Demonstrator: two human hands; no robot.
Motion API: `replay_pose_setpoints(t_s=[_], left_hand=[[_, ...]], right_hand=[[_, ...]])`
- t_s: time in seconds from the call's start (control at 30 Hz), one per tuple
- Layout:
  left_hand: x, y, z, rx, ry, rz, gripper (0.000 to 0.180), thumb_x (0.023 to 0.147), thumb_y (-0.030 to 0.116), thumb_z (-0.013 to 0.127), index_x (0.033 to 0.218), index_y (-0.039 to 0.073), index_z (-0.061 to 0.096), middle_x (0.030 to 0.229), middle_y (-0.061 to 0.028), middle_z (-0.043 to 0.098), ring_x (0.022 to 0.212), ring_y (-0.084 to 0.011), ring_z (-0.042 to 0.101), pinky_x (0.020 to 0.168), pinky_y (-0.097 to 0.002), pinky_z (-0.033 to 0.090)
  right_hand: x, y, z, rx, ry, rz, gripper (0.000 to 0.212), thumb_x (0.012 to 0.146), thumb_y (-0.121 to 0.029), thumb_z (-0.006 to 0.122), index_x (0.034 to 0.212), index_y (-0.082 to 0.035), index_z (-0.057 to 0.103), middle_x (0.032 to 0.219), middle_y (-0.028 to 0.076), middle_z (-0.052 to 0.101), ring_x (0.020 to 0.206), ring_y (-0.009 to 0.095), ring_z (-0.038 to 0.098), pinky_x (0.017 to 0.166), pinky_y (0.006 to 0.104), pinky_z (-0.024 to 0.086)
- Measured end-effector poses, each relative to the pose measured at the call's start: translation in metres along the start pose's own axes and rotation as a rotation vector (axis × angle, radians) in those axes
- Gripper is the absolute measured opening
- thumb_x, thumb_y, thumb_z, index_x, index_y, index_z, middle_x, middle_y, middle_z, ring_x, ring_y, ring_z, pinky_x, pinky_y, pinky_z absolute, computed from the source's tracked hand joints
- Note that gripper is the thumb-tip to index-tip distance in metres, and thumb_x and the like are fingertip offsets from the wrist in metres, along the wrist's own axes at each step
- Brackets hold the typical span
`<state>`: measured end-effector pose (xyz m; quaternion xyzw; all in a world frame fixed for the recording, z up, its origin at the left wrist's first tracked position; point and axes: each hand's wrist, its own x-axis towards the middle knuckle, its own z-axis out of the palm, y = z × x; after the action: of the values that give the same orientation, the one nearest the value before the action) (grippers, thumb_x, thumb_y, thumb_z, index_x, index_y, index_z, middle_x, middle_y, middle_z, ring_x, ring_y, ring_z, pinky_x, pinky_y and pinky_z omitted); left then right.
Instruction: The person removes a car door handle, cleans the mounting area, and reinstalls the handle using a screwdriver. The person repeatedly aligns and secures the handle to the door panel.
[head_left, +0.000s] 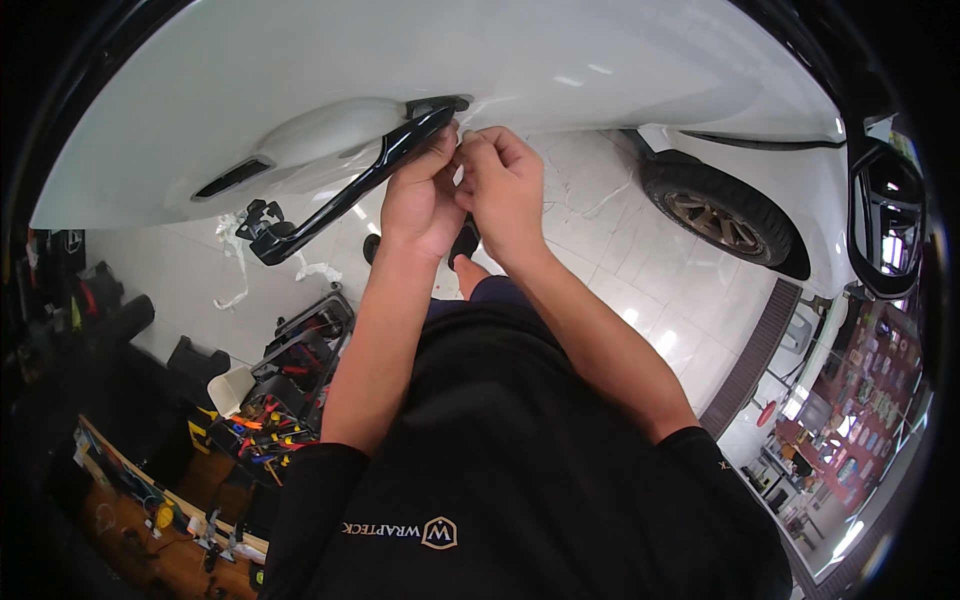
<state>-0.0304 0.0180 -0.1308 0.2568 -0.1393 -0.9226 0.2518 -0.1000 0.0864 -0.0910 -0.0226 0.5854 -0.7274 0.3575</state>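
A glossy black car door handle (335, 203) hangs at an angle off a white car door (560, 60). Its far end sits at the door's black mount (436, 104), while the near end, with a black bracket on it, is swung away from the panel. My left hand (420, 203) is closed at the handle's far end, thumb beside its edge; the other fingers are partly hidden. Close against it, my right hand (500, 190) has its fingers curled in a pinch. What lies between those fingertips is too small to make out. A dark slot (233, 178) shows in the door.
A black tool tray (275, 430) with colourful hand tools stands at the lower left. White scraps of film (232, 270) lie on the tiled floor (600, 240). At the right are the car's front wheel (720, 210) and side mirror (888, 215).
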Motion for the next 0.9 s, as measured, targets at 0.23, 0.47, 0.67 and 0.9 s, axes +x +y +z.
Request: replay_pose_setpoints(t_s=[0.23,0.47,0.67,0.9], left_hand=[[-0.002,0.002,0.006,0.205,0.095,-0.003,0.012,0.096,0.02,0.075,0.108,0.019,0.074,0.111,0.0066,0.071,0.11,-0.0122,0.059,0.092,-0.0353,0.036],[-0.005,-0.009,0.007,0.146,0.117,0.048,0.026,0.094,0.004,0.065,0.117,0.014,0.072,0.114,0.004,0.071,0.109,-0.0127,0.059,0.089,-0.0345,0.042],[-0.003,-0.02,0.0,0.167,0.123,0.09,0.032,0.096,0.001,0.061,0.124,0.013,0.071,0.123,0.0011,0.07,0.113,-0.0144,0.06,0.097,-0.0357,0.042],[-0.003,-0.021,0.011,0.093,0.151,0.12,0.022,0.1,0.0,0.063,0.121,0.003,0.067,0.117,-0.0042,0.069,0.11,-0.0127,0.062,0.098,-0.0306,0.048]], right_hand=[[0.007,-0.014,-0.013,-0.61,-0.073,-0.535,0.014,0.097,-0.007,0.069,0.109,0.002,0.069,0.094,0.002,0.063,0.071,0.005,0.052,0.053,0.0206,0.042],[0.012,-0.015,-0.002,-0.591,-0.054,-0.543,0.017,0.085,-0.006,0.078,0.1,0.001,0.075,0.095,0.007,0.069,0.063,0.011,0.056,0.052,0.0264,0.047],[0.01,-0.012,0.003,-0.561,-0.018,-0.503,0.017,0.086,-0.007,0.079,0.099,0.004,0.076,0.085,0.002,0.063,0.062,0.007,0.05,0.048,0.027,0.043],[0.013,-0.002,0.002,-0.58,0.048,-0.467,0.016,0.087,-0.007,0.079,0.098,0.004,0.076,0.065,-0.006,0.045,0.06,0.003,0.037,0.052,0.0245,0.028]])
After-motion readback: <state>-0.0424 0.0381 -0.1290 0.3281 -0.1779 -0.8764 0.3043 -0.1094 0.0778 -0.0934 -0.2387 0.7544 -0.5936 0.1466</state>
